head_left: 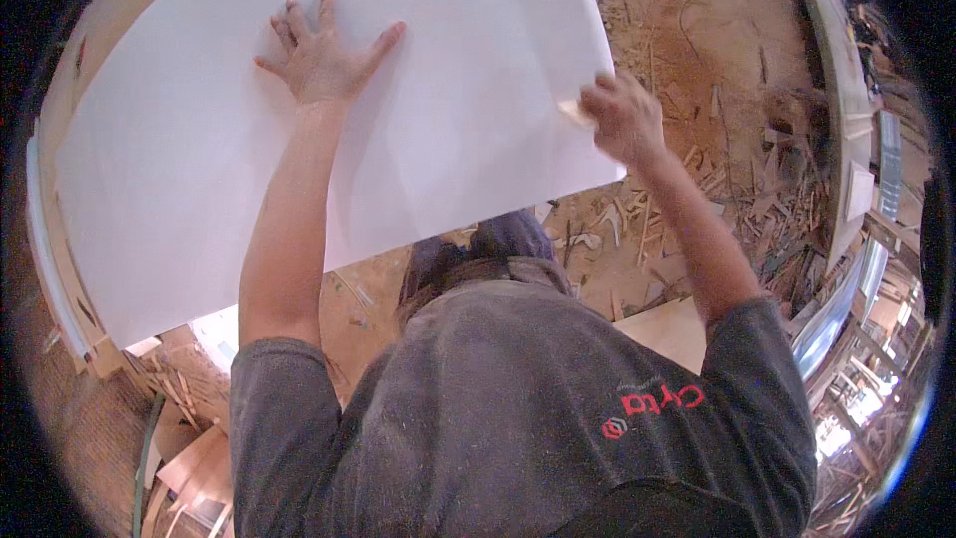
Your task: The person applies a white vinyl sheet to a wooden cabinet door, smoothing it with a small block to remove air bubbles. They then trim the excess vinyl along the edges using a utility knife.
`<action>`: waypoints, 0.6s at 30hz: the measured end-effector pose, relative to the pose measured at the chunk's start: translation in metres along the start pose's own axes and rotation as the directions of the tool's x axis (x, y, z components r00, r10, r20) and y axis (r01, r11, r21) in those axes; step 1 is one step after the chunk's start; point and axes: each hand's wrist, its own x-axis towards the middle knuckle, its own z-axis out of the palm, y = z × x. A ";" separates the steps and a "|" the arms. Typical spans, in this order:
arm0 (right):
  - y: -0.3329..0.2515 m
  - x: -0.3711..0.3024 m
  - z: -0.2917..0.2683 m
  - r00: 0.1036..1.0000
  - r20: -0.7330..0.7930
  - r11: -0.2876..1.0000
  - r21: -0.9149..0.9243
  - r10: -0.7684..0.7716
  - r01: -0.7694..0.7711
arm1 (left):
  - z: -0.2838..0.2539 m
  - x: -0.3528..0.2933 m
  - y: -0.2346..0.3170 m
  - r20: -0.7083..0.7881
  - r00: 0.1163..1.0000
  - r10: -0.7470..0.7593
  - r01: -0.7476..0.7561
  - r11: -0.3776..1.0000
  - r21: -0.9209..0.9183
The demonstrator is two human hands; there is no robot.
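Observation:
A large white sheet (pixel 468 70) with a smooth, slightly glossy face spreads out before me. My left hand (pixel 324 62) lies flat on it, fingers spread wide, with nothing held. At the sheet's right edge, close to the near right corner, my right hand (pixel 625 118) is curled round a small pale piece (pixel 574 113), tan to cream in colour. That piece meets or hovers just over the white surface; which, I cannot tell. Blur and the fingers hide most of its shape, so its kind is unclear.
Wood offcuts and shavings (pixel 617 224) litter the brown floor (pixel 657 40) to the right. Long boards (pixel 841 139) run along the far right side. Under the sheet's left edge shows a wooden strip (pixel 75 289). More scrap wood (pixel 194 468) lies at lower left.

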 end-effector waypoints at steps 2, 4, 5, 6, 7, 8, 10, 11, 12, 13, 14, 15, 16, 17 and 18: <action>-0.024 -0.060 -0.009 0.995 0.061 0.991 0.104 0.075 -0.081 | 0.002 0.009 -0.002 0.016 1.000 -0.005 0.005 1.000 -0.022; -0.033 -0.115 -0.003 0.977 0.193 0.989 0.098 0.090 -0.111 | 0.003 0.011 -0.003 0.038 0.999 -0.001 0.003 0.999 -0.049; -0.043 -0.146 0.003 0.980 0.185 0.989 0.113 0.074 -0.096 | 0.002 0.014 -0.001 0.069 0.998 -0.003 0.008 0.998 -0.066; -0.056 -0.170 0.004 0.983 0.175 0.989 0.127 0.054 -0.077 | -0.001 0.017 0.000 0.098 0.995 -0.007 0.015 0.997 -0.081; -0.064 -0.172 -0.004 0.984 0.077 0.969 0.180 0.158 -0.169 | -0.004 0.018 -0.003 0.120 0.992 -0.033 0.043 0.996 -0.080; -0.066 -0.154 -0.016 0.966 -0.023 0.940 0.238 0.256 -0.244 | -0.003 0.028 -0.002 0.078 0.997 -0.030 0.036 0.997 -0.074; -0.085 -0.132 -0.039 0.921 -0.136 0.902 0.296 0.365 -0.314 | 0.000 0.023 -0.006 0.049 0.999 0.013 -0.011 0.999 -0.048; -0.088 -0.115 -0.049 0.912 -0.190 0.913 0.266 0.364 -0.309 | -0.004 0.023 -0.008 0.087 0.995 0.046 -0.042 0.998 -0.044; -0.089 -0.097 -0.053 0.902 -0.244 0.924 0.236 0.356 -0.301 | -0.009 0.021 -0.013 0.124 0.990 0.074 -0.070 0.997 -0.039; -0.088 -0.080 -0.045 0.919 -0.239 0.937 0.237 0.314 -0.258 | -0.015 0.022 -0.019 0.155 0.983 0.102 -0.098 0.995 -0.031; -0.089 -0.068 -0.036 0.936 -0.229 0.954 0.204 0.267 -0.222 | -0.012 0.026 -0.031 0.168 0.977 0.128 -0.118 0.991 -0.068; -0.091 -0.055 -0.027 0.952 -0.217 0.968 0.170 0.218 -0.183 | -0.007 0.031 -0.050 0.179 0.972 0.154 -0.136 0.985 -0.104; -0.092 -0.040 -0.021 0.967 -0.198 0.981 0.144 0.160 -0.133 | -0.003 0.033 -0.074 0.198 0.966 0.169 -0.144 0.981 -0.132; -0.100 -0.028 -0.022 0.962 -0.234 0.981 0.164 0.144 -0.107 | -0.007 0.030 -0.098 0.201 0.974 0.103 -0.091 0.993 -0.068; -0.095 -0.007 -0.021 0.967 -0.211 0.983 0.148 0.139 -0.109 | -0.014 0.026 -0.120 0.196 0.980 0.026 -0.026 1.000 -0.003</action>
